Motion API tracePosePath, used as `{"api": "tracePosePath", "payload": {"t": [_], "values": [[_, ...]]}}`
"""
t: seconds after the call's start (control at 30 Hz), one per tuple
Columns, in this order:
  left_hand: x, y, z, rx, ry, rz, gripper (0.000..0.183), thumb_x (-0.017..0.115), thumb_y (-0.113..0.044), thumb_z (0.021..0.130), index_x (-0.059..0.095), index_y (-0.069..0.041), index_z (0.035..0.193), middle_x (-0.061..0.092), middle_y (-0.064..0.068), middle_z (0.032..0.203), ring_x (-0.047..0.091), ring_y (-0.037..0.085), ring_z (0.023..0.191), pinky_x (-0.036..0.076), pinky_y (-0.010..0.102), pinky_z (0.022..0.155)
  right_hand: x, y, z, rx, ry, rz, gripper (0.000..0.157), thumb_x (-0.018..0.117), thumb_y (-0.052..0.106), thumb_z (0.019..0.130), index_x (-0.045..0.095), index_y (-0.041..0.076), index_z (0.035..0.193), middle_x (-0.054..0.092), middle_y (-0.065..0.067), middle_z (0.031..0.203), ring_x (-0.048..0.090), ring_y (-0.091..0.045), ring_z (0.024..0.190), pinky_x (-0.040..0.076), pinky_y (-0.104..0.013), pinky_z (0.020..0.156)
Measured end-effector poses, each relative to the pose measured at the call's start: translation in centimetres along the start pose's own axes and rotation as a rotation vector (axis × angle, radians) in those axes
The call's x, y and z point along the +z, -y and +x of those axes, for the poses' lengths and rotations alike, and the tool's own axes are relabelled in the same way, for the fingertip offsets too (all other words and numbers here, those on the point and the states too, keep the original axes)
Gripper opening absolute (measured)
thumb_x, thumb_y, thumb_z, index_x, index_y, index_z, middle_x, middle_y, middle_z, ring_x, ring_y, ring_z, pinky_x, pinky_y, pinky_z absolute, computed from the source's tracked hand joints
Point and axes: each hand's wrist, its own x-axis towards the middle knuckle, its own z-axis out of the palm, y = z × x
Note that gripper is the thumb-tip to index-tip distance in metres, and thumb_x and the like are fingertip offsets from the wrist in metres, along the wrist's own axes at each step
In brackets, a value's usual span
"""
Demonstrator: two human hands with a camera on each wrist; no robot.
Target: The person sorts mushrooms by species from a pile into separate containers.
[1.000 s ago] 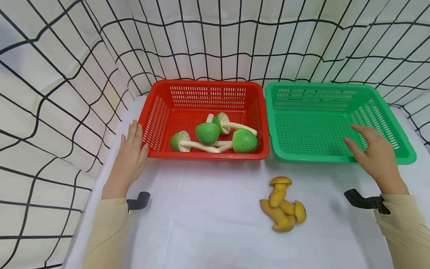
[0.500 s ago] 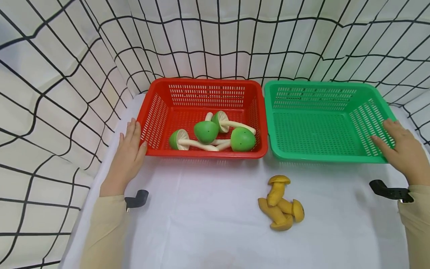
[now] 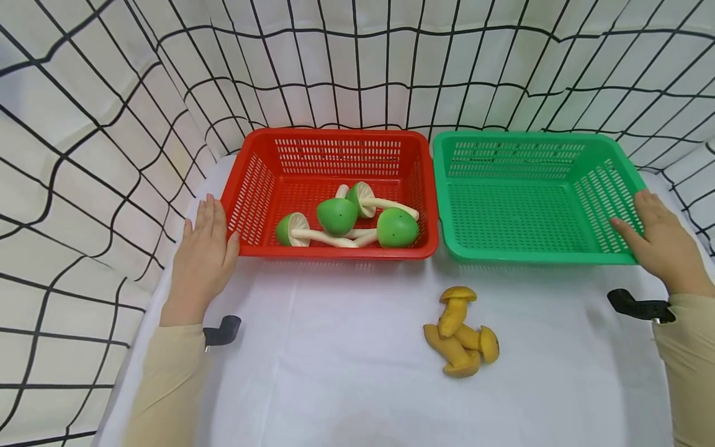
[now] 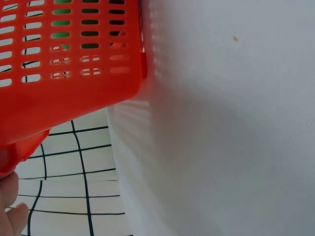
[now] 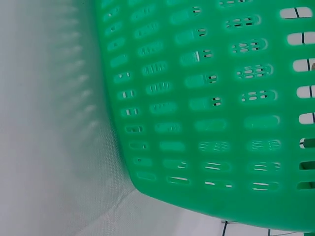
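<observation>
In the head view, my left hand [image 3: 201, 261] lies with straight fingers along the left end of a red plastic basket [image 3: 329, 251]. Its fingertips [image 4: 9, 189] touch the rim in the left wrist view. Several green-capped mushrooms [image 3: 337, 216] with long white stems lie inside that basket. On the far side, my right hand [image 3: 667, 248] rests at the right end of a green plastic basket [image 3: 536, 256], thumb and fingers spread apart. Nothing lies in the green basket. The right hand's fingers are out of sight in the right wrist view, where the slotted green wall [image 5: 206, 113] fills most of it.
Several yellow-brown mushrooms [image 3: 458, 335] form a small pile on the white cloth [image 3: 335, 372] in front of the baskets. Black wire grid [image 3: 357, 87] stands behind and along the sides. The two baskets sit side by side, close together.
My right hand has moved right, from over the green basket's front to its right end. The left hand stays on the red basket. The whole head view has shifted slightly.
</observation>
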Motion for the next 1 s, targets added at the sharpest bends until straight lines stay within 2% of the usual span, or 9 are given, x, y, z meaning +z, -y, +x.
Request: {"api": "tracePosePath", "payload": {"t": [0.1,0.2,0.4,0.47,0.57,0.7,0.83,0.9,1.0], "values": [[0.2,0.0,0.0,-0.024,0.0,-0.018,0.059,0.036,-0.023,0.1,0.02,0.01,0.145,0.018,0.024,0.152,0.025,0.046,0.134,0.027,0.06,0.102,0.0,0.1,0.1,0.011,0.002,0.001,0.076,0.023,0.048,0.1,0.002,-0.01,0.145,0.001,-0.028,0.151,-0.004,-0.036,0.141,-0.001,-0.047,0.113],[0.2,0.0,-0.1,-0.028,-0.04,-0.021,0.056,0.04,-0.024,0.099,0.029,0.007,0.144,0.028,0.022,0.149,0.038,0.048,0.125,0.038,0.06,0.093,0.0,0.3,0.2,0.031,-0.003,0.003,0.076,0.023,0.049,0.1,0.002,-0.007,0.146,0.002,-0.027,0.152,-0.003,-0.036,0.142,0.001,-0.049,0.113],[0.4,-0.6,-0.5,0.035,-0.213,-0.048,0.045,0.049,-0.017,0.094,0.05,0.005,0.133,0.047,0.019,0.138,0.047,0.038,0.122,0.045,0.056,0.087,0.0,0.4,0.2,0.068,-0.001,-0.001,0.076,0.023,0.049,0.1,0.0,-0.006,0.146,0.0,-0.026,0.152,-0.003,-0.037,0.141,0.001,-0.049,0.112],[0.7,-1.2,-0.6,0.084,-0.281,-0.086,0.042,0.051,-0.012,0.092,0.053,0.005,0.129,0.051,0.019,0.134,0.049,0.036,0.121,0.044,0.054,0.09,0.0,0.3,0.1,0.074,-0.001,-0.001,0.075,0.023,0.049,0.1,0.0,-0.006,0.146,0.0,-0.027,0.151,-0.003,-0.037,0.141,0.001,-0.049,0.112],[1.4,-2.3,-0.7,0.205,-0.361,-0.17,0.039,0.052,-0.008,0.09,0.056,0.006,0.126,0.055,0.02,0.129,0.051,0.035,0.12,0.041,0.049,0.097,0.0,0.3,0.1,0.079,-0.002,-0.005,0.075,0.023,0.048,0.1,0.0,-0.006,0.146,0.0,-0.027,0.151,-0.002,-0.037,0.141,0.001,-0.049,0.112],[2.4,-4.8,-0.7,0.359,-0.416,-0.273,0.042,0.051,-0.018,0.094,0.054,0.005,0.129,0.055,0.018,0.131,0.051,0.033,0.121,0.04,0.039,0.101,0.0,0.3,0.1,0.082,-0.009,-0.002,0.074,0.024,0.047,0.1,0.001,-0.006,0.146,0.002,-0.027,0.151,-0.002,-0.037,0.141,0.002,-0.049,0.113],[3.1,-7.6,-0.9,0.473,-0.444,-0.372,0.049,0.048,-0.03,0.097,0.05,0.007,0.13,0.05,0.02,0.134,0.048,0.032,0.123,0.036,0.03,0.104,0.1,0.3,0.2,0.079,-0.015,0.01,0.072,0.026,0.045,0.101,0.003,-0.006,0.147,0.003,-0.027,0.151,-0.001,-0.036,0.141,0.002,-0.049,0.113],[3.4,-9.1,-1.0,0.54,-0.436,-0.412,0.051,0.049,-0.031,0.097,0.049,0.009,0.129,0.05,0.022,0.133,0.048,0.034,0.122,0.032,0.029,0.106,0.1,0.3,0.2,0.081,-0.016,0.012,0.072,0.026,0.045,0.101,0.004,-0.006,0.147,0.003,-0.027,0.151,-0.001,-0.036,0.142,0.002,-0.049,0.113],[3.9,-11.2,-1.3,0.642,-0.411,-0.442,0.048,0.05,-0.03,0.096,0.052,0.009,0.125,0.053,0.022,0.128,0.051,0.033,0.117,0.034,0.029,0.105,0.0,0.3,0.2,0.085,-0.018,0.011,0.073,0.027,0.045,0.1,0.004,-0.006,0.146,0.003,-0.027,0.151,-0.001,-0.036,0.142,0.002,-0.05,0.112]]}}
